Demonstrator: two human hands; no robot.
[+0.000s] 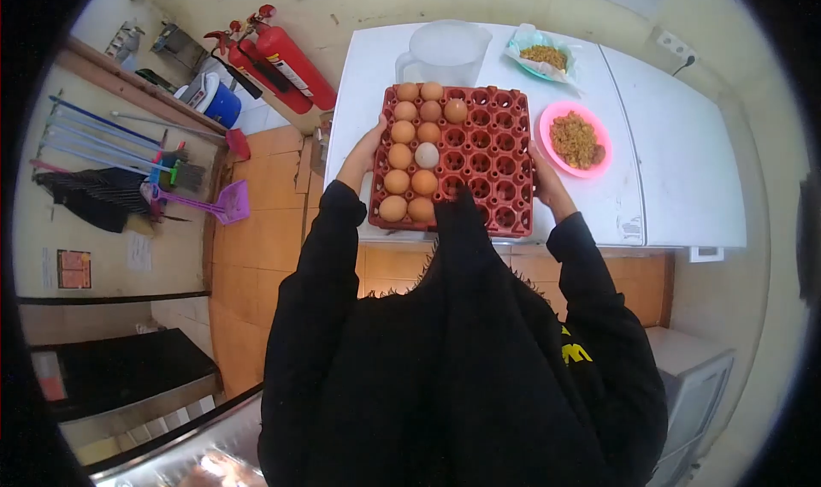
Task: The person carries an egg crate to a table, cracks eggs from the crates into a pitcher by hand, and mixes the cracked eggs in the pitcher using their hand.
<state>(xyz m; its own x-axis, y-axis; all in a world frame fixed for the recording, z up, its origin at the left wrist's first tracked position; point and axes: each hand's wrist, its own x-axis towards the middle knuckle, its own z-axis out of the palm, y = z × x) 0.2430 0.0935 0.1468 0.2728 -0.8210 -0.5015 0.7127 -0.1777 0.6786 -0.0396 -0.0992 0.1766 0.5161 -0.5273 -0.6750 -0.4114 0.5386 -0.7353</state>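
Note:
A red-brown plastic egg tray [493,164] is held level over the front of a white chest-like surface. My left hand [366,152] grips its left edge, and my right hand [552,183] grips the right edge; some fingers are hidden beneath it. Brown eggs [398,156] fill the two left columns, one of them a paler egg [427,154]. A single egg [456,111] sits in the third column near the back. The other cups seen hold no eggs. Black cloth from my clothing covers part of the tray's near edge.
Behind the tray stands a translucent plastic jug [446,53]. A pink plate [575,139] and a lined green bowl [544,56] hold brown crumbly food on the white surface [676,145]. Red fire extinguishers [291,66], brooms and a purple dustpan [229,203] are at left.

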